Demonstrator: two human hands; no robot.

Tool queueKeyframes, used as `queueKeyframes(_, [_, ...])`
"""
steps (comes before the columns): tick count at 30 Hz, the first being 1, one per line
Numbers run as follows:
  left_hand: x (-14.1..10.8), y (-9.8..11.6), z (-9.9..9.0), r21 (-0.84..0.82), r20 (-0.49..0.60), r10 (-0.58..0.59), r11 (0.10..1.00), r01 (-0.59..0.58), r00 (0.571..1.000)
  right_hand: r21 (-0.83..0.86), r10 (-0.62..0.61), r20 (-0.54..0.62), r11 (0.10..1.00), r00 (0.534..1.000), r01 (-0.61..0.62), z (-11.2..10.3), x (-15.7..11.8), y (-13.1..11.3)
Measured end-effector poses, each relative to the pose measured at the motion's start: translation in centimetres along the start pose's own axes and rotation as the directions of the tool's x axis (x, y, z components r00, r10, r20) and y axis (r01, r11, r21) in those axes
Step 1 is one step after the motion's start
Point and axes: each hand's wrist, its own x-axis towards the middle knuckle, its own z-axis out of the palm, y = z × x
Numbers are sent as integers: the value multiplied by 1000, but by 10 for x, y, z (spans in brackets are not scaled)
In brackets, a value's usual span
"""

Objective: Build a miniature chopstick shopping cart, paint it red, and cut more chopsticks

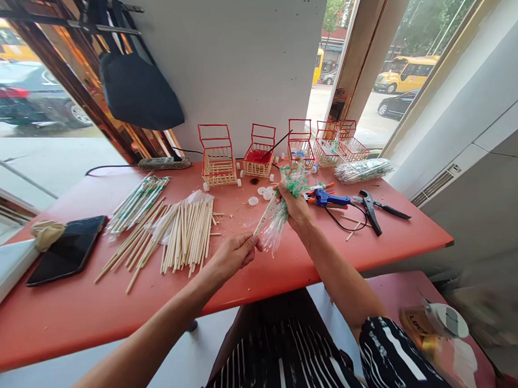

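Near the front middle of the table, my left hand (pixel 242 249) pinches the lower end of a pale wooden chopstick (pixel 265 213), which slants up toward my right hand (pixel 297 208). The fingers of my right hand are closed around a crumpled bunch of clear plastic wrappers with green print (pixel 276 227). These wrappers stick out above and below that fist. Whether the chopstick's upper end is still inside a wrapper, I cannot tell. Left of my hands lies a pile of bare chopsticks (pixel 187 234), and beyond it a stack of wrapped chopsticks (pixel 139 202).
Several small stick-built carts with red rims (pixel 218 164) line the back of the red table (pixel 131 311). On the right lie a blue glue gun (pixel 330 199), pliers (pixel 373 209) and more wrapped chopsticks (pixel 363 170). White caps (pixel 253 201) sit mid-table; a black tablet (pixel 68 251) lies left.
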Motion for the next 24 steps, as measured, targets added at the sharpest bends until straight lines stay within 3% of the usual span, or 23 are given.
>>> queueKeyframes(3, [10, 0, 13, 9, -101, 42, 999, -41, 994, -48, 61, 31, 997, 998, -60, 8, -8, 10])
queueKeyframes(6, [20, 8, 21, 7, -149, 86, 996, -85, 985, -113, 148, 136, 985, 980, -133, 12, -16, 18])
queueKeyframes(8, [19, 14, 16, 24, -86, 71, 997, -69, 994, -130, 175, 202, 980, 964, -151, 10, -19, 19])
queueKeyframes(11, [11, 24, -12, 145, 34, 33, 989, -38, 999, -154, 179, 298, 978, 937, -138, 7, -20, 13])
queueKeyframes(13, [9, 34, -38, 190, -123, 71, 981, -46, 990, -179, 210, 382, 972, 900, -151, 6, -22, 9])
queueKeyframes(15, [15, 46, -58, 149, -369, 163, 982, -115, 915, -234, 266, 496, 958, 827, -168, 6, -24, 6])
queueKeyframes(16, [19, 51, -63, 111, -426, 176, 984, -141, 887, -267, 289, 549, 950, 784, -163, 7, -26, 5])
queueKeyframes(19, [38, 62, -64, -11, -426, 101, 993, -116, 899, -353, 330, 658, 929, 677, -109, 9, -31, 3])
queueKeyframes(21, [47, 65, -61, -85, -435, 55, 991, -102, 899, -365, 331, 681, 927, 653, -89, 9, -32, 3])
queueKeyframes(24, [54, 67, -70, -156, -532, 52, 975, -158, 845, -342, 342, 701, 931, 626, -126, 11, -30, 3])
